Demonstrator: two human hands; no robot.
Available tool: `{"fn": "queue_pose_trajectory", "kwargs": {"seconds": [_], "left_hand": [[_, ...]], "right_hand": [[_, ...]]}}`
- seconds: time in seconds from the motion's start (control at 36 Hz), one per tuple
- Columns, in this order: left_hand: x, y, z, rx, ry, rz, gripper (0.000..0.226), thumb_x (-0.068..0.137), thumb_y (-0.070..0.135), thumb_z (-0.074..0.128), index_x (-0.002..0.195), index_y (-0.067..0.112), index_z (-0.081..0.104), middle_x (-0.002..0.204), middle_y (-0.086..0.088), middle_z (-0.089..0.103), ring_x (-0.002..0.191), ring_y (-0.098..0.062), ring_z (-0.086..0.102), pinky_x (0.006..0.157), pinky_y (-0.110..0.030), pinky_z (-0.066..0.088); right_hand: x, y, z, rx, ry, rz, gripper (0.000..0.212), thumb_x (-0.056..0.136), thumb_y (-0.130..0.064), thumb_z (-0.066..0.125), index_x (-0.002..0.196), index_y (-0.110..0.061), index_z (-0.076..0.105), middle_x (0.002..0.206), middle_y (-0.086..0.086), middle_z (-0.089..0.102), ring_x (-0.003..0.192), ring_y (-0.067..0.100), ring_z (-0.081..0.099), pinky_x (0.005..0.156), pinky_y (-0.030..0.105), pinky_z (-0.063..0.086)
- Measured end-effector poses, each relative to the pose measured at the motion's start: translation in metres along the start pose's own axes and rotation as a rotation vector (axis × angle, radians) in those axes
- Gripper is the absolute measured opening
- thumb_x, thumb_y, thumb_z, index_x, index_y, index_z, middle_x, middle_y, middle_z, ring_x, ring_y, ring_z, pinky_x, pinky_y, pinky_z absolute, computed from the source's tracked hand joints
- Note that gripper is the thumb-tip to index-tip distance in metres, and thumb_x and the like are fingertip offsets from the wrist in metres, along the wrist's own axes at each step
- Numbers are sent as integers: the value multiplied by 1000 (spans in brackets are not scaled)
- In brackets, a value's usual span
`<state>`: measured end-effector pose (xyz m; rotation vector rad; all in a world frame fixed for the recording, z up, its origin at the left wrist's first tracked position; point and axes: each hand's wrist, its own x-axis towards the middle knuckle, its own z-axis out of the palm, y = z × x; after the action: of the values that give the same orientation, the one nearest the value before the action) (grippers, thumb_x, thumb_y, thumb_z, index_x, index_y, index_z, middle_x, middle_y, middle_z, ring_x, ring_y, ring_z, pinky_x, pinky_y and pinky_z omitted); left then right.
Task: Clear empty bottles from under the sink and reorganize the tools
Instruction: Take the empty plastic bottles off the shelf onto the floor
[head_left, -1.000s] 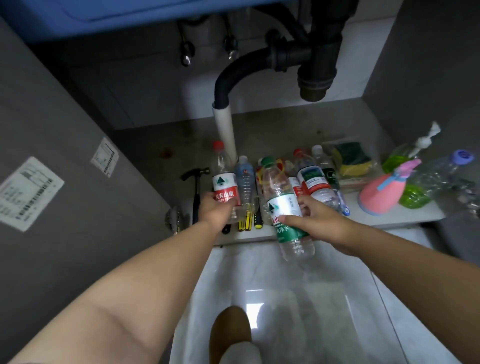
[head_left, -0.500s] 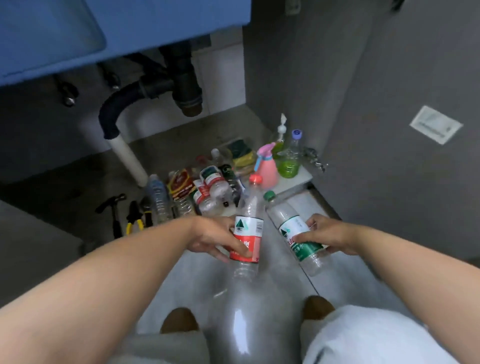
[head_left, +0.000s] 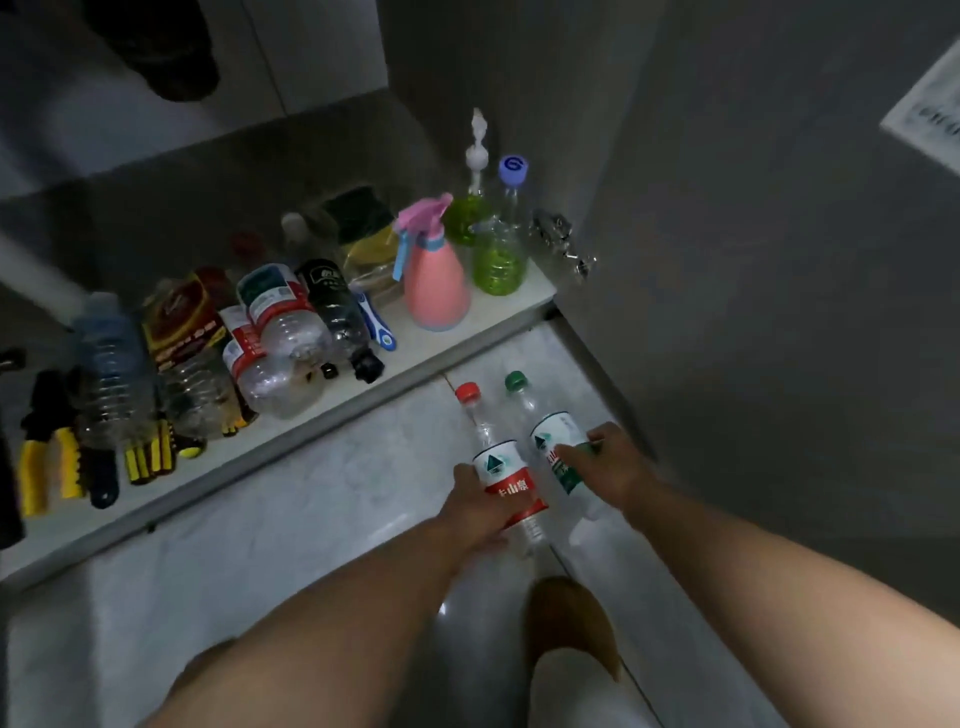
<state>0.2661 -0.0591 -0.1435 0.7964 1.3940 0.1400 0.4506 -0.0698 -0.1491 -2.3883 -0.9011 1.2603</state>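
My left hand (head_left: 475, 506) grips a clear bottle with a red cap and red label (head_left: 506, 480). My right hand (head_left: 610, 465) grips a clear bottle with a green cap and green label (head_left: 548, 434). Both bottles are low over the pale floor tiles (head_left: 322, 499), side by side, right of the cabinet opening. Several empty bottles (head_left: 283, 332) lie in the cabinet on its floor (head_left: 415, 338). Yellow-handled pliers (head_left: 49, 457) and screwdrivers (head_left: 150, 454) lie at the left end of that floor.
A pink spray bottle (head_left: 436, 280), a green pump bottle (head_left: 470, 208) and a bottle of green liquid (head_left: 501, 254) stand at the cabinet's right end. Sponges (head_left: 366, 234) sit behind. The open grey cabinet door (head_left: 779, 260) stands to the right. My foot (head_left: 571, 623) is below the bottles.
Both hands carried their bottles out of the cabinet and down toward the floor by the door. The view swung right, away from the drain pipe.
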Motion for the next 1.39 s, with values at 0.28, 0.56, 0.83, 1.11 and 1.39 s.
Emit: {"fn": "queue_pose_trajectory", "kwargs": {"seconds": [0.28,0.56,0.83,1.11,1.39], "left_hand": [[63,7,-1,-10,107,61,72,75,29,85,134,22,44,115,-7,66,98,-24,67,59,-33,58],[77,10,7,-37,52,156,97,90,23,75,159,42,9,161,-4,32,137,-27,47,96,-46,57],[90,37,25,-302,-52,173,101,87,-1,73,160,34,12,155,-2,43,121,-19,57,81,-32,62],[89,47,38,-259,-120,182,70,83,5,76,131,50,53,96,30,62,102,-5,63,93,-37,56],[40,37,-19,395,-5,303,49,93,7,65,141,18,56,140,-10,54,111,-21,61,95,-32,53]], "right_hand": [[50,-12,9,-257,162,27,53,91,-50,59,133,-23,42,135,17,52,123,40,50,103,51,44],[48,-5,18,-255,197,21,70,82,-9,71,140,-18,33,138,22,34,124,42,47,104,48,47],[61,-2,14,-168,287,114,51,95,-20,56,143,-24,38,136,23,43,116,41,54,98,42,45],[58,7,14,145,313,240,54,92,-20,63,135,2,37,130,22,57,114,38,60,87,36,47],[6,-24,24,182,-13,416,61,91,-25,63,140,-1,37,129,23,54,107,37,63,91,45,54]]}}
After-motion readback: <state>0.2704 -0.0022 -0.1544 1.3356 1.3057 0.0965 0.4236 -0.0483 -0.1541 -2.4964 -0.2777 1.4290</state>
